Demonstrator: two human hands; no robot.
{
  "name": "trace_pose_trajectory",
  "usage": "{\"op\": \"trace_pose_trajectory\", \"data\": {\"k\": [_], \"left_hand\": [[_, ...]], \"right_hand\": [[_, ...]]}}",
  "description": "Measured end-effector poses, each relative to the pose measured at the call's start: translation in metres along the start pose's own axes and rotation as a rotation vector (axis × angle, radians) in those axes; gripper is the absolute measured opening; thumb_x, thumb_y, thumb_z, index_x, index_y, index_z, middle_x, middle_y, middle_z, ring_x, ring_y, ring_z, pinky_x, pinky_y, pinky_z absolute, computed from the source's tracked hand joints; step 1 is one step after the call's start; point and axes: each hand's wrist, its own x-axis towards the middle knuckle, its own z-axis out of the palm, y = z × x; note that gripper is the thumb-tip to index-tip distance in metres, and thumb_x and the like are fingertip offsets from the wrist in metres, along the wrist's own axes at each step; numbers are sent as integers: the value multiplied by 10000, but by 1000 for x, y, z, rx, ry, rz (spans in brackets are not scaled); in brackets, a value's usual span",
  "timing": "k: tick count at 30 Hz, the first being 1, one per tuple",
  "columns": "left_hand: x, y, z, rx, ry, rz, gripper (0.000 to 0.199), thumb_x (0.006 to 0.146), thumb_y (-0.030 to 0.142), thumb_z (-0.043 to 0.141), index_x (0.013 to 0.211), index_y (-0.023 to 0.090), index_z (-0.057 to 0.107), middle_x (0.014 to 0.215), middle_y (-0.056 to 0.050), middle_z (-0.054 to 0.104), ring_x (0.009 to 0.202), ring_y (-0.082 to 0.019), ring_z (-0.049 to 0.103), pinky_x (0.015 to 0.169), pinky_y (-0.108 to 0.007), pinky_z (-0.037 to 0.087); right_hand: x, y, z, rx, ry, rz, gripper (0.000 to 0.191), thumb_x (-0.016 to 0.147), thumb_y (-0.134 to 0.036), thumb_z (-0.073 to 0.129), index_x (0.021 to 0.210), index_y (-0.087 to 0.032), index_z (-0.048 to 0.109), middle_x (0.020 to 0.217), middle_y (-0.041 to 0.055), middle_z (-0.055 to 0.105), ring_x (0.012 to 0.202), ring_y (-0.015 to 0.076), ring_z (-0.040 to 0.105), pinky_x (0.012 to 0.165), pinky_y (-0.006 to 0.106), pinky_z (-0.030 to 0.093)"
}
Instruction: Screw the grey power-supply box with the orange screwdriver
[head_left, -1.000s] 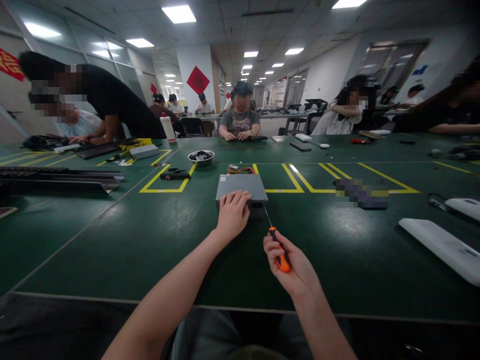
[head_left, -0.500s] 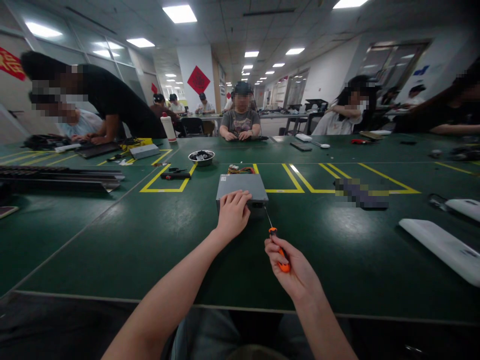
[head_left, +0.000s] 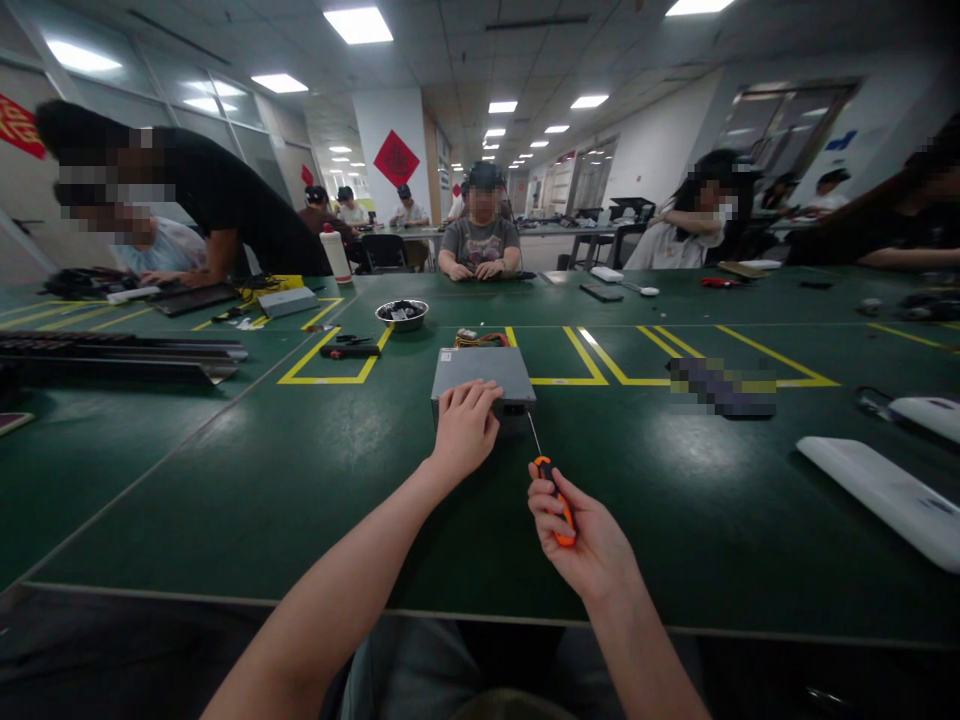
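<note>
A grey metal computer power supply (head_left: 480, 365) sits on the green table in front of me, its socket side facing me and coloured cables (head_left: 484, 340) behind it. My left hand (head_left: 466, 425) lies over its front top edge, fingers extended flat on the lid, partly hiding the front face. Below and to the right, my right hand (head_left: 574, 520) is wrapped around the orange and black handle of a screwdriver (head_left: 545, 466). The thin shaft points up and away from me. Its tip meets the front face near the right corner; a screw there is too small to make out.
A metal bowl (head_left: 403, 315) of dark parts stands beyond, left of the power supply. Black tools (head_left: 350, 350) lie inside yellow tape markings. A long white case (head_left: 877, 490) is at right, metal rails (head_left: 120, 355) at left. Several people sit or lean around the table.
The screwdriver's handle has turned in my right hand, and my fingers have shifted around it slightly. My left hand and the power supply stay in place.
</note>
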Motion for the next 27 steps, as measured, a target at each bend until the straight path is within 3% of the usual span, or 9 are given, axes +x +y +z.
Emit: {"op": "trace_pose_trajectory", "data": {"k": [4, 9, 14, 18, 24, 27], "left_hand": [[0, 0, 1, -1, 1, -2, 346, 790, 116, 447, 1103, 248, 510, 1215, -2, 551, 1150, -194, 431, 944, -376, 311], [0, 0, 1, 3, 4, 0, 356, 786, 113, 449, 1110, 251, 505, 1214, 3, 551, 1159, -191, 424, 945, -379, 311], [0, 1, -1, -2, -19, -7, 362, 786, 118, 444, 1119, 245, 510, 1221, -14, 548, 1159, -204, 427, 952, -393, 308], [0, 1, -1, 1, -19, -3, 374, 785, 109, 439, 1125, 249, 508, 1226, -13, 543, 1159, -206, 428, 947, -396, 314], [0, 1, 2, 5, -12, 4, 371, 784, 109, 442, 1123, 246, 501, 1224, -9, 543, 1159, -206, 426, 944, -391, 316], [0, 1, 2, 4, -4, 4, 369, 781, 104, 439, 1117, 243, 501, 1221, -11, 544, 1159, -208, 426, 946, -392, 312]], "right_hand": [[-4, 3, 1, -104, 36, -134, 111, 822, -58, 422, 874, -111, 505, 708, 24, 517, 460, 24, 463, 283, 73, 326], [-13, 8, -1, -287, 101, -379, 281, 635, 85, 547, 852, -91, 574, 765, 58, 606, 649, 91, 596, 484, 128, 513], [-18, 9, -6, -450, 71, -542, 471, 542, 75, 669, 974, -103, 611, 867, 56, 667, 788, 101, 631, 674, 122, 531], [-16, 9, -15, -661, 81, -755, 520, 599, -42, 716, 1076, -192, 577, 962, 32, 663, 848, 99, 620, 750, 170, 512], [-15, 8, -23, -1327, 274, -1170, 262, 705, -243, 660, 963, -264, 627, 932, 17, 591, 854, 153, 538, 832, 308, 430], [-13, 7, -23, -1480, 292, -1331, 222, 752, -249, 597, 967, -285, 638, 894, 28, 557, 847, 175, 500, 849, 333, 386]]}}
